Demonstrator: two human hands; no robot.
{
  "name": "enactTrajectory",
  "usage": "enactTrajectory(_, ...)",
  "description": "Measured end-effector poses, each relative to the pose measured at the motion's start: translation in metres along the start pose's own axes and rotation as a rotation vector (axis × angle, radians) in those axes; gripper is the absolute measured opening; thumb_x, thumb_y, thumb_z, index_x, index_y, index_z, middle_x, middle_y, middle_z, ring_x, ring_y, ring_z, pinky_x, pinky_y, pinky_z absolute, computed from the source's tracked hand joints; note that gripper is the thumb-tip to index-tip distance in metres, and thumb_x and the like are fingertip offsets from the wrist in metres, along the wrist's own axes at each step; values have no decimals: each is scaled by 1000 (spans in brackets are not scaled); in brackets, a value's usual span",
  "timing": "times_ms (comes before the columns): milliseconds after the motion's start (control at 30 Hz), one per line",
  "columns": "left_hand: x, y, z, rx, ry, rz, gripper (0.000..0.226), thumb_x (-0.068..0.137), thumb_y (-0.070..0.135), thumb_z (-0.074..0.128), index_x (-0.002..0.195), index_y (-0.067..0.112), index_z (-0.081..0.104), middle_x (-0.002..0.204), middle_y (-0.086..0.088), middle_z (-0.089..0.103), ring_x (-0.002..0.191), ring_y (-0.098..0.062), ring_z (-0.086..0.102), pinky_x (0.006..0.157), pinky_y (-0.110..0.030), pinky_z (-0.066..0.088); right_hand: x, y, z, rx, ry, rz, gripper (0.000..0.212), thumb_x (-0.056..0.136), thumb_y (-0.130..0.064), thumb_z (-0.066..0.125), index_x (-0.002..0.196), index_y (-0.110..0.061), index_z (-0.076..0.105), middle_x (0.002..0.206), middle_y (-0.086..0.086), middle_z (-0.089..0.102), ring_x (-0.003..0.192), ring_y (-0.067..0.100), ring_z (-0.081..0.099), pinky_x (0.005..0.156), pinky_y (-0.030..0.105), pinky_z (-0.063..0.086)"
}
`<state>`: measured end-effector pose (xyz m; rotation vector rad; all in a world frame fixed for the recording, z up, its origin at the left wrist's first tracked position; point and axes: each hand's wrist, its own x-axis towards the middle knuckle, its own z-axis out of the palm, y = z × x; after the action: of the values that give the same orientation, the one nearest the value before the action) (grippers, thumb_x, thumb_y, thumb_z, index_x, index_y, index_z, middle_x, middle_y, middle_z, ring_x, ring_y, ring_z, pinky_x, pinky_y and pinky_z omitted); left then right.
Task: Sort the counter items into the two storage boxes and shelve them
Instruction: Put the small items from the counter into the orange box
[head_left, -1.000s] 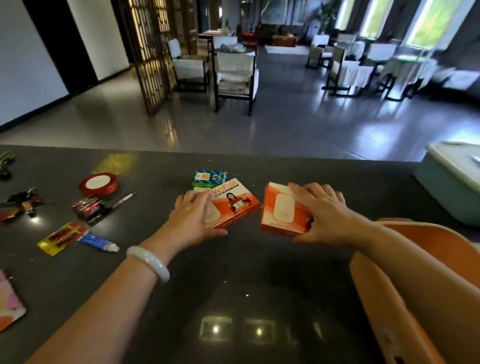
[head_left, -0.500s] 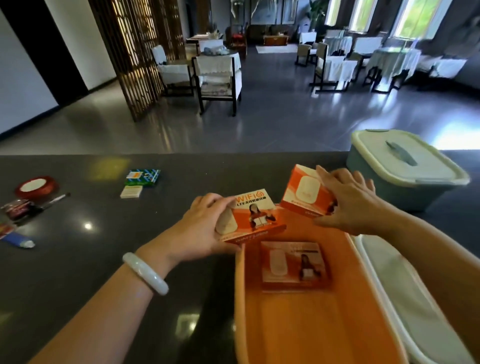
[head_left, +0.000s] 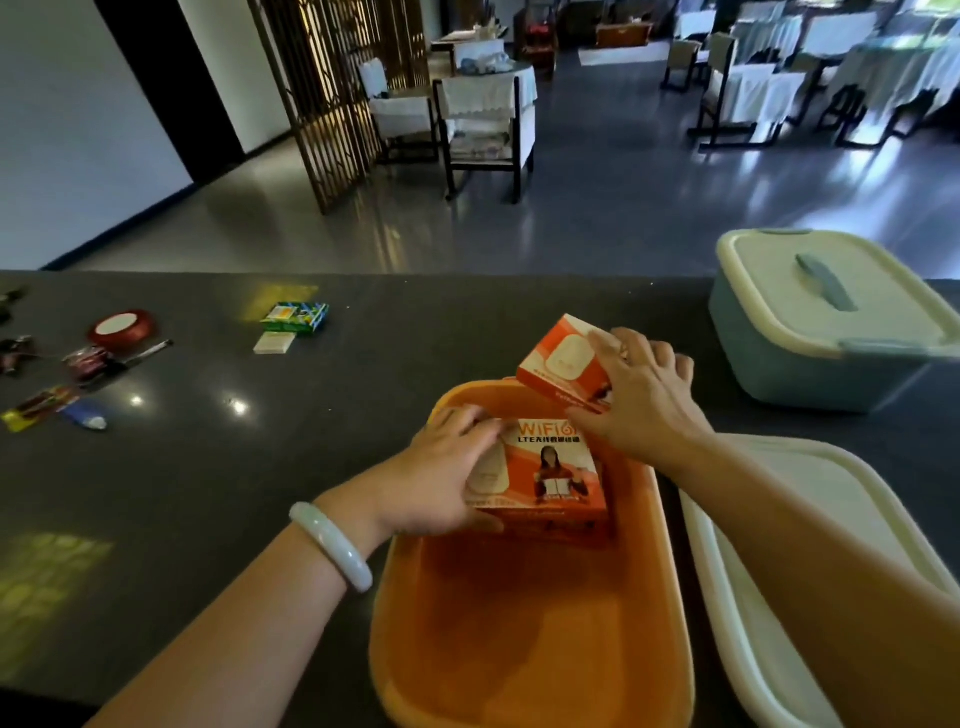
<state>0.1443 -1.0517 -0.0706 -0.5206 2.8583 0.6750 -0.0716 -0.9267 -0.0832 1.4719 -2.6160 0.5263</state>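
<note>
An open orange storage box (head_left: 519, 649) stands on the dark counter (head_left: 208, 467) in front of me. My left hand (head_left: 441, 483) grips an orange WiFi router carton (head_left: 556, 478) low inside the box, near its far end. My right hand (head_left: 639, 400) holds a second orange router carton (head_left: 563, 361), tilted, above the box's far rim. A pale green storage box (head_left: 810, 353) with its cream lid on sits at the right rear. The orange box's cream lid (head_left: 769, 597) lies to the right, partly under my right arm.
Small items lie on the counter's left: a red ribbon roll (head_left: 122, 327), a pen (head_left: 148, 351), a battery pack (head_left: 39, 408), a blue tube (head_left: 85, 418), a green packet (head_left: 294, 317) and a cream pad (head_left: 271, 343). Beyond the counter are chairs and tables.
Both hands carried their cartons from the counter over to the orange box. The left carton has gone down inside it. The right carton now hangs over the far rim.
</note>
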Motion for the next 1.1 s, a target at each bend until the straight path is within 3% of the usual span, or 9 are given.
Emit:
enactTrajectory(200, 16, 2, 17, 3, -32, 41, 103, 73, 50, 76, 148, 49, 5, 154, 19, 8, 145, -12, 6, 117, -46, 20, 5, -8, 6, -6, 30, -50, 87, 77, -69, 57, 147, -34, 20, 153, 0, 20, 136, 28, 20, 111, 50, 16)
enactTrajectory(567, 43, -4, 44, 69, -75, -43, 120, 64, 50, 82, 151, 37, 0, 156, 14, 7, 145, -16, 4, 116, -43, 16, 9, -18, 17, -31, 105, -57, 83, 80, -64, 58, 148, -32, 22, 155, 2, 17, 138, 29, 17, 114, 51, 15)
enactTrajectory(1100, 52, 0, 49, 116, -128, -155, 106, 80, 35, 75, 153, 31, -1, 161, 5, 2, 148, -24, -2, 118, -49, 11, 10, -13, 21, -54, 79, -67, 81, 80, -67, 55, 148, -34, 25, 156, 1, 19, 140, 28, 15, 114, 50, 9)
